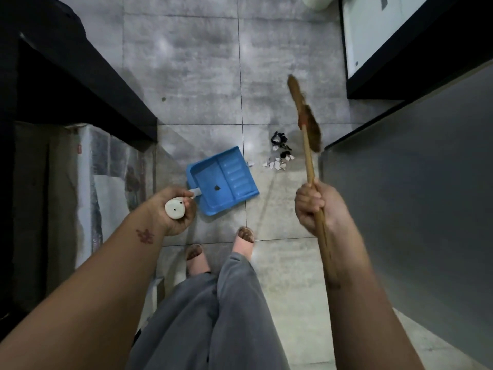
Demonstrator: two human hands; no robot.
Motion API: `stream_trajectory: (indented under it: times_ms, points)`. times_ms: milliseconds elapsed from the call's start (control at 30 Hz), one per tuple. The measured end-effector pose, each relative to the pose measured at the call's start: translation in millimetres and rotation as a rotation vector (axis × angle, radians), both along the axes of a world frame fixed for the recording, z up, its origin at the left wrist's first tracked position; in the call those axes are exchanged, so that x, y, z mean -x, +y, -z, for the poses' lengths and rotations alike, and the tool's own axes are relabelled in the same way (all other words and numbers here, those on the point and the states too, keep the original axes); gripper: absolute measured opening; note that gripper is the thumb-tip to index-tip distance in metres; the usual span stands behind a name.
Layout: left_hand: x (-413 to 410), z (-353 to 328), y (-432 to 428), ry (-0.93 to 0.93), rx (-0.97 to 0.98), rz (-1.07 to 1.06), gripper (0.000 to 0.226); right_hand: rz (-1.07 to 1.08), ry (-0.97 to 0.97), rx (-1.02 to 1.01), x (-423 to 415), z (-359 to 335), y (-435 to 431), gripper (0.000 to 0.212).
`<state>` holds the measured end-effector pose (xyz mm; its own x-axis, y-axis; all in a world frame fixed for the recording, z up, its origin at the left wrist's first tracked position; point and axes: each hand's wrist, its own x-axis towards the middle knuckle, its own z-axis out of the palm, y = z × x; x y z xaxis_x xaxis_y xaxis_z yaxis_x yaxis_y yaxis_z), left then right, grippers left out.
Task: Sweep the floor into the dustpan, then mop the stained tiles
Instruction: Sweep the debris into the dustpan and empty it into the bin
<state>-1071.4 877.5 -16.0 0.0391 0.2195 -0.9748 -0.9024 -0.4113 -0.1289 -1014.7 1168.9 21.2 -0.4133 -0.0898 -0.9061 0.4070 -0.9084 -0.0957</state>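
Observation:
A blue dustpan rests on the grey tiled floor, its mouth facing right, with one dark scrap inside. My left hand grips the white end of its upright handle. Just right of the pan's mouth lies a small pile of white and black debris. My right hand grips the wooden stick of a broom. The brown bristle head is blurred and sits beyond the pile, to its right.
A black counter edges the left side, with wrapped flat items leaning below it. A grey cabinet and a dark-framed white panel close the right. My two sandalled feet stand behind the pan. A pale round object is at the top.

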Motion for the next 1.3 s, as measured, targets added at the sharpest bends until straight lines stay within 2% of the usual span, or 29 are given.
stream_trajectory:
  times_ms: [133, 233, 367, 500, 633, 767, 1000, 1100, 1300]
  points:
    - [8.2, 8.3, 1.8, -0.021, -0.02, -0.076, 0.011, -0.204, -0.122, -0.072, 64.7, 51.1, 20.0, 0.046]
    - [10.2, 12.5, 1.2, -0.035, -0.028, -0.1, 0.016, -0.319, -0.205, -0.072, 77.0, 79.5, 16.0, 0.044]
    - [6.1, 13.1, 3.3, -0.041, -0.023, -0.108, 0.016, -0.429, -0.299, -0.06, 32.5, 76.1, -10.1, 0.037]
    - [3.8, 11.2, 7.5, -0.05, -0.036, -0.147, 0.012, -0.564, -0.323, -0.159, -30.5, 36.1, -28.1, 0.04]
    - [-3.4, 10.7, 7.7, -0.067, -0.062, -0.15, 0.015, -0.498, -0.249, -0.164, -52.0, 5.8, -16.9, 0.041]
    - [-12.6, 10.2, 7.2, -0.068, -0.061, -0.164, 0.014, -0.374, -0.243, -0.158, -24.3, 21.2, 3.3, 0.042]
    - [-24.7, 7.9, 5.2, -0.039, -0.051, -0.122, 0.015, -0.047, -0.167, 0.155, -20.3, 57.2, -13.8, 0.047]
    - [-27.4, 5.9, 1.0, -0.03, -0.047, -0.097, 0.015, -0.073, -0.15, 0.217, -49.3, 45.8, -40.7, 0.048]
    - [-24.0, 4.5, -8.4, -0.014, -0.036, -0.106, 0.011, -0.144, -0.146, 0.179, -86.1, -3.0, -62.3, 0.046]
